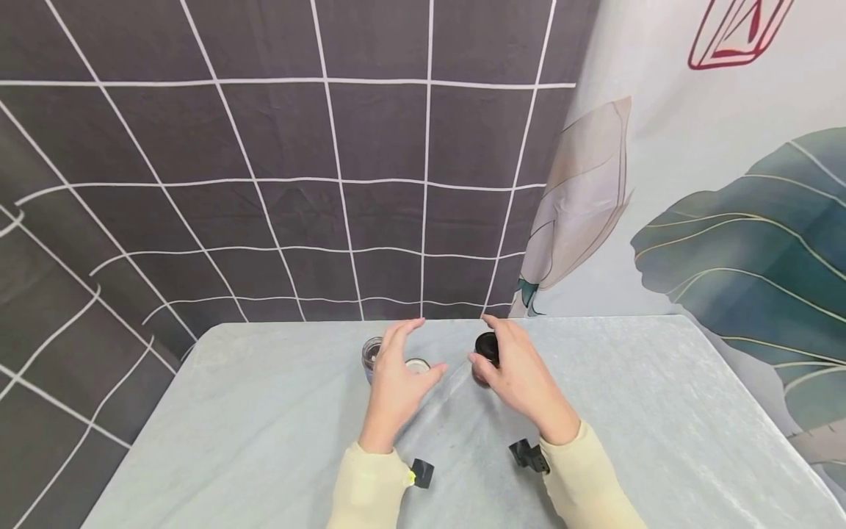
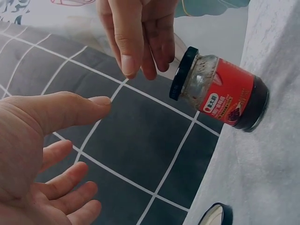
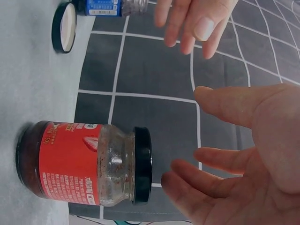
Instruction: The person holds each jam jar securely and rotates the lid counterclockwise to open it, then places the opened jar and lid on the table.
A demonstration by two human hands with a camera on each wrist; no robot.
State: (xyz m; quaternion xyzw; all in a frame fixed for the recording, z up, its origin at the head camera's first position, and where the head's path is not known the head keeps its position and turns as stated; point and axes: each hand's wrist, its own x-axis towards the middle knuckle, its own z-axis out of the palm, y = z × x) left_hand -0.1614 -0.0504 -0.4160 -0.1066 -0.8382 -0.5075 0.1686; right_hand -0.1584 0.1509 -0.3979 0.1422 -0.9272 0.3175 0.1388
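Note:
A glass jar with a red label [image 3: 70, 164] and a black lid [image 3: 143, 165] stands upright on the table, dark contents filling its lower part. My right hand [image 1: 525, 378] hovers around its top with fingers spread, and the right wrist view shows a gap between fingertips and lid. On the left, my left hand [image 1: 396, 382] is held above the table, fingers parted and nothing between them. Beside it are a loose dark-rimmed lid [image 3: 64, 27], pale inside, and a lidless jar with a blue label [image 3: 104, 7], partly hidden by that hand in the head view.
The grey-white table covering [image 1: 264, 426] reaches back to a dark curtain with white grid lines [image 1: 377, 220]. At the right hangs a pale cloth with leaf prints [image 1: 747, 242]. Small black cameras [image 1: 421, 473] sit at both wrists.

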